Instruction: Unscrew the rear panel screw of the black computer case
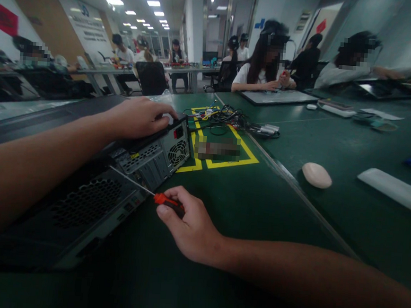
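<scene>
A black desktop computer case (91,202) lies on its side on the green table (257,215), its rear panel with fan grille facing me. My left hand (140,118) rests on the case's top edge, fingers curled over it. My right hand (189,224) grips a screwdriver (152,195) with a red and black handle. Its thin metal shaft points left, with the tip against the rear panel of the case.
A yellow-taped rectangle (226,162) lies beyond the case, with a tangle of cables (229,118) at its far end. To the right lie a white mouse (316,175) and a white keyboard (395,190). Several other people sit at tables further back.
</scene>
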`<state>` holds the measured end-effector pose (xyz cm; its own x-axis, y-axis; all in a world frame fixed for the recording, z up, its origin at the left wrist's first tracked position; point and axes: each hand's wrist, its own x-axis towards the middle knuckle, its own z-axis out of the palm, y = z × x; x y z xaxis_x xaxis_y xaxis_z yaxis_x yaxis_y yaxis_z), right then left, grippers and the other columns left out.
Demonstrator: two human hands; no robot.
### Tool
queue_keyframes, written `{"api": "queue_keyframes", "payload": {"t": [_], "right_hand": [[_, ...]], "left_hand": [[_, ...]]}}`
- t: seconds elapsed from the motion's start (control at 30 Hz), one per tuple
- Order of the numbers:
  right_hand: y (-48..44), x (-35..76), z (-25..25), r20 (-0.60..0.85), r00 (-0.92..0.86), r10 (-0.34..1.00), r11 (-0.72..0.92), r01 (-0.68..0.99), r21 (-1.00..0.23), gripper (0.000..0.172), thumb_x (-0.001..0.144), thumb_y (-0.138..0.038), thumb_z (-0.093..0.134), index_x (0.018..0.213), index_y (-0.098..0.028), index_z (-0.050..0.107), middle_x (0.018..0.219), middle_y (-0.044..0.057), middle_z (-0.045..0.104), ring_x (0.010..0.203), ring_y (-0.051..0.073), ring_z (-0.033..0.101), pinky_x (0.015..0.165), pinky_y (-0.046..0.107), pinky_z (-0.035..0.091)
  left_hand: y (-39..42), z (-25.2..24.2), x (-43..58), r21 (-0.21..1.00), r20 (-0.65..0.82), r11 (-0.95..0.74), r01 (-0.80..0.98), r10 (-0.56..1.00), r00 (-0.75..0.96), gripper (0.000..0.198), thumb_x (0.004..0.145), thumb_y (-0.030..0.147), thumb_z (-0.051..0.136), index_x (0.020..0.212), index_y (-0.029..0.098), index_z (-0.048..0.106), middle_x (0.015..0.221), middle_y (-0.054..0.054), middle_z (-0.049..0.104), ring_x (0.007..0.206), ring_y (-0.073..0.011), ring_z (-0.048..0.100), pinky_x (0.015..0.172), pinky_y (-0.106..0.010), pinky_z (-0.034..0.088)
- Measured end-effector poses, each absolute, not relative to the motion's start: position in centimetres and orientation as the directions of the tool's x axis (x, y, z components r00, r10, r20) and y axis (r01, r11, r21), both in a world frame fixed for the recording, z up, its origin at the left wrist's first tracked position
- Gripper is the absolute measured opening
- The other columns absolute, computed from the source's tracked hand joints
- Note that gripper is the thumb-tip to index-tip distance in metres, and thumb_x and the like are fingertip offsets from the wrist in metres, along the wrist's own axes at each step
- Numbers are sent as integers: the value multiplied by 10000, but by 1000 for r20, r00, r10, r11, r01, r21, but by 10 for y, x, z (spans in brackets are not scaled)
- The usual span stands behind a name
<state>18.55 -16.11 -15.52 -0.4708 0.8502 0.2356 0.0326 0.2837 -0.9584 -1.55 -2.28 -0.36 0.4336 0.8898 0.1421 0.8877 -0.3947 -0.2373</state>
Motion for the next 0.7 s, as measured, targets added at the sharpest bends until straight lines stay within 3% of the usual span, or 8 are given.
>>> {"api": "queue_keyframes", "payload": {"t": [0.17, 0.27, 0.5, 0.7], "right_hand": [[-159, 184, -159, 314, -449, 837, 349, -4, -937, 159, 1064, -337, 636, 1066, -196, 711, 932, 17, 696, 862, 194, 649, 798, 337, 500], [-158, 184, -159, 339, -455, 823, 376, -10, -926, 205, 1091, -346, 593, 1043, -188, 715, 911, 19, 685, 863, 195, 650, 806, 346, 493], [-161, 184, -155, 203, -489, 849, 225, -14, -974, 264, 959, -352, 778, 1120, -239, 602, 914, -22, 659, 795, 175, 636, 746, 331, 516], [-161, 182, -159, 221, -480, 849, 234, -35, -972, 184, 970, -290, 730, 1079, -243, 590, 891, -30, 639, 794, 171, 616, 733, 326, 494]], "left_hand": [[-20, -5, -15, -189, 155, -389, 902, 895, 418, 606, 1035, 432, 372, 1471, 259, 755, 958, -126, 790, 994, -325, 741, 973, -476, 519], [-20, -5, -15, -160, 162, -390, 907, 896, 414, 605, 1018, 434, 396, 1465, 258, 765, 992, -139, 803, 1009, -343, 749, 983, -499, 523], [-20, -5, -16, -147, 164, -388, 910, 897, 409, 595, 1002, 444, 426, 1460, 280, 768, 1046, -126, 810, 1057, -338, 748, 1027, -494, 517], [-20, -5, -16, -170, 162, -391, 905, 895, 417, 599, 1016, 453, 399, 1457, 275, 763, 1008, -128, 806, 988, -327, 747, 977, -477, 531]]}}
